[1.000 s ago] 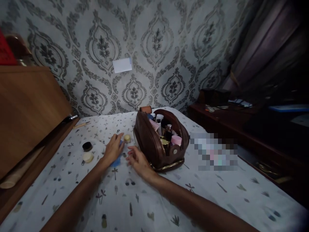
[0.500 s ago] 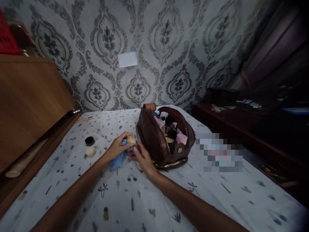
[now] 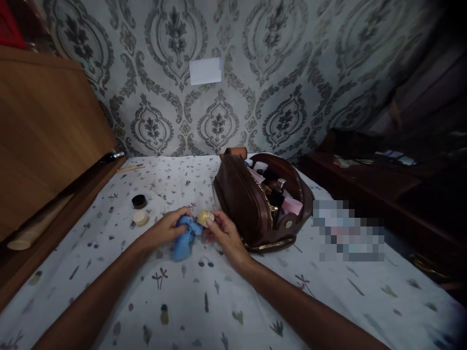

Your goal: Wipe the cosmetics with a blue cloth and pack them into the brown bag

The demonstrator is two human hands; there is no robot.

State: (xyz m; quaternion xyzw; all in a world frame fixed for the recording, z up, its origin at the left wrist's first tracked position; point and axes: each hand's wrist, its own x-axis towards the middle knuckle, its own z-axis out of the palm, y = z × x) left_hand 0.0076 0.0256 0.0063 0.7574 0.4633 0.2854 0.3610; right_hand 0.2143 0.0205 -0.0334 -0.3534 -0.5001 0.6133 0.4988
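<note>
A blue cloth point(image 3: 184, 238) hangs bunched from my left hand point(image 3: 170, 227), whose fingers are closed on it. In the fingers of my right hand point(image 3: 224, 233) is a small yellowish jar point(image 3: 205, 218), held just right of the cloth. Close beyond my right hand stands an unzipped brown cosmetic bag point(image 3: 239, 199). A pink round container point(image 3: 293, 205) and a dark bottle with a shiny cap point(image 3: 280, 185) show inside it, among other items partly hidden. Left of my hands sit a small black-topped jar point(image 3: 139, 201) and a pale, cream-coloured jar point(image 3: 140, 218).
The printed white sheet point(image 3: 204, 311) lies under everything. A wooden cabinet point(image 3: 51, 131) borders the left, with a thin stick-like item point(image 3: 130, 168) near it. To the right are a blurred-out patch point(image 3: 346, 231) and dark furniture point(image 3: 357, 194). A patterned wall rises behind.
The yellowish jar has passed from my left hand to my right. The cloth now hangs bunched in my left hand, which has moved slightly away. The whole view has shifted a little.
</note>
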